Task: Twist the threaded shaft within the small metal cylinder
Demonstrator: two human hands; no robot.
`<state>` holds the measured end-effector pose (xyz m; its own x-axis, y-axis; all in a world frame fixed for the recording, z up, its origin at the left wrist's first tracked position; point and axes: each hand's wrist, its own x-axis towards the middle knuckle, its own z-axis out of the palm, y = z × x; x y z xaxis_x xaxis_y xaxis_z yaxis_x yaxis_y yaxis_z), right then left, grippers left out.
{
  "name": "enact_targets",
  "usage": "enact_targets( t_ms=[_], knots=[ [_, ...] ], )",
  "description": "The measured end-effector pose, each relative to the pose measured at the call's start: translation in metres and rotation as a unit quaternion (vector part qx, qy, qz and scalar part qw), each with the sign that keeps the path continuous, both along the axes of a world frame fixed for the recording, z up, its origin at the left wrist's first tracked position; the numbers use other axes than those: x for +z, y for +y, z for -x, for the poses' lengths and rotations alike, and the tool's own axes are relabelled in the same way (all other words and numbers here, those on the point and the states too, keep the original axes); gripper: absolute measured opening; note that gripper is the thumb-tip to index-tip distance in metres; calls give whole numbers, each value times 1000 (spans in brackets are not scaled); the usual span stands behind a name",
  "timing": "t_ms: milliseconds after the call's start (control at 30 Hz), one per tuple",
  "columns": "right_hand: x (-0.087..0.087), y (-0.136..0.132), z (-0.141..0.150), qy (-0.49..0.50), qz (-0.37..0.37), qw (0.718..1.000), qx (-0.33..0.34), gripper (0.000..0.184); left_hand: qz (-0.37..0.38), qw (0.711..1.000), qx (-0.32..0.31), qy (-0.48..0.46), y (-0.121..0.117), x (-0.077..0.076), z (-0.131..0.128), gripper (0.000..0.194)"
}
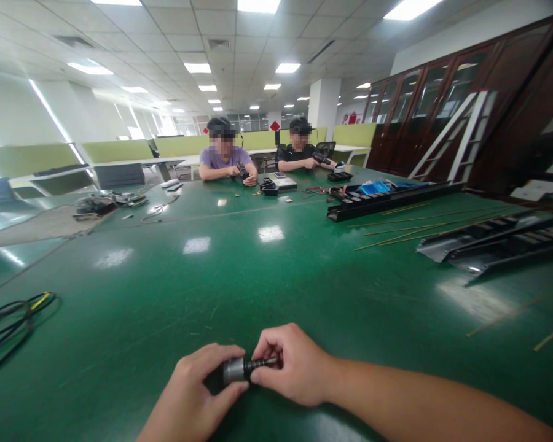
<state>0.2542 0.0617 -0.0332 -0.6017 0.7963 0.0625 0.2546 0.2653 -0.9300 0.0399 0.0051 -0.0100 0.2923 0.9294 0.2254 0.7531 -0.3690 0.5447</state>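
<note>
Low in the head view, a short silver metal cylinder (233, 371) with a dark, ridged shaft (253, 366) lies sideways just over the green table. What kind of part it is I cannot make out. My left hand (203, 383) is closed around the cylinder, thumb below and fingers above. The thumb and curled fingers of my right hand (295, 365) pinch the shaft, whose thin metal tip shows between them. The two hands almost touch.
A coiled black cable (16, 325) lies at the left. Black metal channels (396, 199) and thin brass-coloured rods (410, 232) lie at the right. Across the green table (203, 294), two people (223, 156) sit, each handling a dark tool. A ladder (470, 135) stands behind.
</note>
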Motion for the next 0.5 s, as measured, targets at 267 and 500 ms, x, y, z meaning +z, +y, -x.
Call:
enact_targets(
  t_ms=[267, 500],
  knots=[
    [1, -1, 0, -9, -4, 1000, -2, 15, 6, 1000, -2, 3, 0, -1, 0, 26],
    [4, -1, 0, -7, 7, 1000, -3, 15, 4, 1000, 2, 7, 0, -1, 1, 25]
  ],
)
